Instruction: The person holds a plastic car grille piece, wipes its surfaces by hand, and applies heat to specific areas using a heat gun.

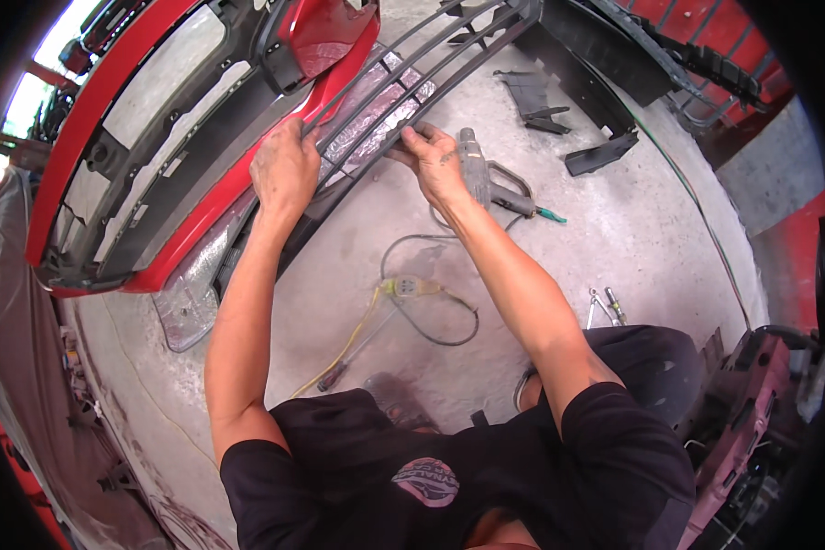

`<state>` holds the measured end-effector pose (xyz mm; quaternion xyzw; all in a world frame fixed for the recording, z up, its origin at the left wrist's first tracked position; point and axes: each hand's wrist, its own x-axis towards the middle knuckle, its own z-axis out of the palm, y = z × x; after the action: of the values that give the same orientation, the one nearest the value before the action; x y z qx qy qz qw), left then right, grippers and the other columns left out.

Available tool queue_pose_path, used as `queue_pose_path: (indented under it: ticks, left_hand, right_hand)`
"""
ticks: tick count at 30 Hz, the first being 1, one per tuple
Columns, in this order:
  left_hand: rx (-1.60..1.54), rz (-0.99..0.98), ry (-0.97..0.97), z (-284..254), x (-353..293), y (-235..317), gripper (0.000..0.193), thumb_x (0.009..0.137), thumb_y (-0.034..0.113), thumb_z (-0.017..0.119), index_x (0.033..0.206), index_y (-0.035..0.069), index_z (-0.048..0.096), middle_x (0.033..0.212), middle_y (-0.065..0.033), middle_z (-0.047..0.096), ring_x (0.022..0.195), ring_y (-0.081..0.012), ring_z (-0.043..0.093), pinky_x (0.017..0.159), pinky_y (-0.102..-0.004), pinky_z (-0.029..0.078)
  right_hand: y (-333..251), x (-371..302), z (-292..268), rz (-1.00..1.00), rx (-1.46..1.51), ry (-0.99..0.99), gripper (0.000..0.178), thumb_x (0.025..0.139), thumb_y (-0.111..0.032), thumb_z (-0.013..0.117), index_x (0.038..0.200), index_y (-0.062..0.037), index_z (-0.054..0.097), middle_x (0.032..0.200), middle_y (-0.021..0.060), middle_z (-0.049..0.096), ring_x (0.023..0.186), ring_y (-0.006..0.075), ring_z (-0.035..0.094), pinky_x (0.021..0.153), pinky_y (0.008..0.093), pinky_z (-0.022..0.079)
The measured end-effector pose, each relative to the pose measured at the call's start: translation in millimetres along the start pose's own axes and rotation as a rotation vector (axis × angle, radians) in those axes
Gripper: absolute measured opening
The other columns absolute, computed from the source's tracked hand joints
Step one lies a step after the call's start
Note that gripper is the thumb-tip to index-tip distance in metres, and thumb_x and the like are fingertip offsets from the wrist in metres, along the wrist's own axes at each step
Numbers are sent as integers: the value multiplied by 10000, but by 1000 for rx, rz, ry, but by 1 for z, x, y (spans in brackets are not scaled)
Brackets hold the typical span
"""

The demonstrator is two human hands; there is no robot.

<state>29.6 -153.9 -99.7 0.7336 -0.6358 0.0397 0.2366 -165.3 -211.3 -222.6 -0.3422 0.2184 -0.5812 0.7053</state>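
Note:
A long black slatted car grille [304, 225] slants from lower left to upper right in front of me, beside a red bumper cover [202, 218]. My left hand [286, 172] is closed on its bars near the middle, back of the hand upward and fingertips partly hidden. Farther right, my right hand [435, 165] pinches the grille's near edge, thumb on top. Just right of that hand lies a grey heat-gun-like tool [474, 165] with a dark handle. Silvery foil-like sheeting [357, 115] shows beneath the slats.
A yellow extension cord [350, 339] with a socket block [411, 286] lies on the concrete near a screwdriver [333, 376]. Wrenches [603, 307] rest by my right knee. Black trim pieces [600, 156] lie at far right; a covered object [18, 302] stands left.

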Motion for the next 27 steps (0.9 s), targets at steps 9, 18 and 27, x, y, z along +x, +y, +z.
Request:
queue_pose_path:
  ticks: [9, 18, 27]
  left_hand:
    - [-55, -32, -82, 3, 4, -14, 306, 963, 313, 628, 1001, 11, 670, 933, -270, 700, 959, -469, 663, 824, -566, 496]
    - [-93, -86, -99, 10, -8, -6, 367, 967, 312, 624, 1096, -30, 663, 1050, -299, 689, 1033, -476, 647, 877, -546, 492]
    - [-141, -45, -194, 7, -5, -4, 376, 970, 295, 625, 1131, -44, 629, 1063, -312, 681, 1056, -478, 638, 886, -542, 483]
  right_hand:
    - [-7, -7, 3, 76, 165, -111, 444, 982, -247, 690, 1231, 100, 568, 1177, 168, 671, 1001, 266, 699, 894, 419, 601]
    - [1, -5, -5, 39, -14, -77, 461, 995, -279, 676, 1263, 77, 558, 1180, 172, 669, 1032, 276, 697, 899, 435, 601]
    - [-6, -7, -8, 129, 75, -75, 444, 1049, -331, 566, 1278, 49, 575, 1231, 173, 671, 1074, 309, 700, 904, 470, 589]
